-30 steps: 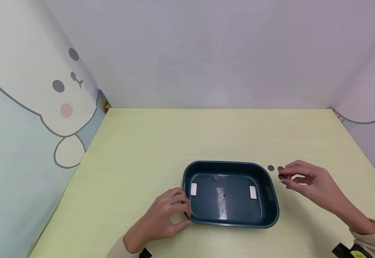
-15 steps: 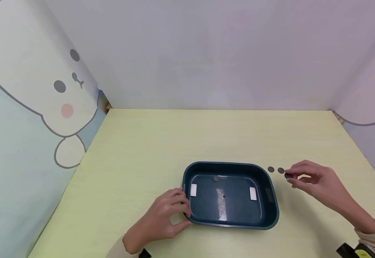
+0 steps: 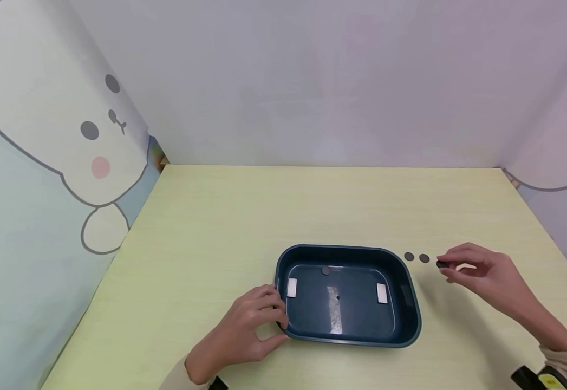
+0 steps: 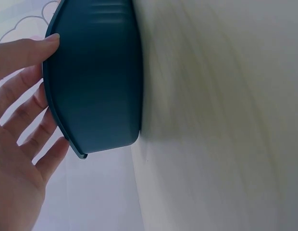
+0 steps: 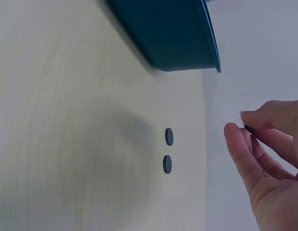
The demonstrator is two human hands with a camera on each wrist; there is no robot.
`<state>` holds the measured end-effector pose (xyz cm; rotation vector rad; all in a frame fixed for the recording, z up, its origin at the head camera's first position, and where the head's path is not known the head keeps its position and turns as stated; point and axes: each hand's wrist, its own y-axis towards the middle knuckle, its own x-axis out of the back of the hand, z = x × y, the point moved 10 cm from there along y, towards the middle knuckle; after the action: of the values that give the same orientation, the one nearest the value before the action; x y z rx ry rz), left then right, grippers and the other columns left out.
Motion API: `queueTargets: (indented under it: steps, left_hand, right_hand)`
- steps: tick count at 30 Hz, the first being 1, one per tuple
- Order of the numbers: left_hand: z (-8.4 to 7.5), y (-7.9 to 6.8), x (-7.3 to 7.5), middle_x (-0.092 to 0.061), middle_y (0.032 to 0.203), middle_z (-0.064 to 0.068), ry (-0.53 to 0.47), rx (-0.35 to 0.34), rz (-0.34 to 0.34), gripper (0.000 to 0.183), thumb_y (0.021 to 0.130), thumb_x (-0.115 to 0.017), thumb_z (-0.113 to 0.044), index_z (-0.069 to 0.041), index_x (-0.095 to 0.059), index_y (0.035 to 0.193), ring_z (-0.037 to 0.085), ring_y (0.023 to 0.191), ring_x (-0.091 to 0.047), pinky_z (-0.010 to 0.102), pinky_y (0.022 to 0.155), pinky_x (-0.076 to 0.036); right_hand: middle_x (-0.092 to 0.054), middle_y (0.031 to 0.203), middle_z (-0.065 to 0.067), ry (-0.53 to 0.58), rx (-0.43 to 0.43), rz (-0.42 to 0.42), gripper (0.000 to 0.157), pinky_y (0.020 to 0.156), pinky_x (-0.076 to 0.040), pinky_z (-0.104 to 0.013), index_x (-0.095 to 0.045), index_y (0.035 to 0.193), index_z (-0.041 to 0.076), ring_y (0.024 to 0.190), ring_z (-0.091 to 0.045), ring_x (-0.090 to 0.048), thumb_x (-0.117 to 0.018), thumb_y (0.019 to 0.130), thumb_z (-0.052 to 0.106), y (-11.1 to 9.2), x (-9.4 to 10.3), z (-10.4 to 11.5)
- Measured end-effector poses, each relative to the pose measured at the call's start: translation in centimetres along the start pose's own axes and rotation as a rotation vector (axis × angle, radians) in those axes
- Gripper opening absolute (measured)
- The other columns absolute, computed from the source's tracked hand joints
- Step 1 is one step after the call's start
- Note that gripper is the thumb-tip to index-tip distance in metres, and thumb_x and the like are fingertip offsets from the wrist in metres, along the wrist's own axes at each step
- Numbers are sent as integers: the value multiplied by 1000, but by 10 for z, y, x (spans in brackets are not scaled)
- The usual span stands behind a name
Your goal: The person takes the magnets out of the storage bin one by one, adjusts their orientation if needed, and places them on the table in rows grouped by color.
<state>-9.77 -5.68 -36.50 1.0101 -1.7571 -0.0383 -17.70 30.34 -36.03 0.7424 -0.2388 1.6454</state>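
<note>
A dark blue plastic basin [image 3: 361, 325] stands on the table, its inside facing up. At its left end my left hand [image 3: 251, 325] holds the rim, fingers over the edge and thumb near the front corner; the left wrist view shows the fingertips along the basin's rim [image 4: 50, 91]. To the right of the basin, my right hand [image 3: 478, 271] pinches a small dark round disc [image 3: 442, 264] between thumb and fingers, above the table. Two similar discs, a left one [image 3: 409, 256] and a right one [image 3: 424, 258], lie side by side between basin and hand.
Inside the basin are one dark disc [image 3: 326, 270] near the back wall, two white rectangular pads, a left one [image 3: 291, 287] and a right one [image 3: 382, 293], and a pale strip [image 3: 334, 311]. A pale wall [image 3: 332, 81] rises behind the light wooden table [image 3: 205, 216].
My right hand has drawn to the right with the pinched disc, away from the two discs lying on the table. The left hand and the basin have stayed in place.
</note>
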Motion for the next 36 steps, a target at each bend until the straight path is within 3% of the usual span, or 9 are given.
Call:
queueTargets:
  steps: [8, 21, 32, 36]
  left_hand:
    - [2, 0, -2, -59, 88, -12, -17, 38, 12, 15, 73, -79, -23, -22, -64, 75, 7, 96, -53, 36, 98, -43]
    - [-6, -1, 7, -59, 88, -11, 15, -45, -24, 16, 73, -79, -21, -23, -64, 77, 11, 94, -54, 40, 97, -45]
    - [-1, -1, 3, -60, 89, -11, -15, 44, 19, 15, 73, -80, -22, -22, -65, 76, 8, 97, -53, 37, 99, -43]
    - [-4, -1, 4, -60, 88, -10, -5, 18, 8, 15, 73, -79, -22, -22, -65, 77, 9, 96, -54, 38, 97, -44]
  right_hand:
    - [-62, 95, -3, 9, -41, -15, 25, 63, -53, -19, -68, 98, -5, 76, -6, -62, -72, 74, -11, 0, 3, -12]
    - [-63, 94, 0, -26, -80, -27, 23, 64, -53, -17, -69, 98, -3, 77, -4, -62, -73, 75, -6, 5, 6, -36]
    - [-63, 93, 4, -86, -101, 3, 21, 67, -49, -10, -69, 99, -3, 76, 0, -61, -74, 79, 2, 8, 6, -52]
    - [-63, 92, 3, -103, -117, -5, 21, 66, -48, -8, -70, 98, -3, 74, 0, -60, -74, 78, 2, 8, 5, -59]
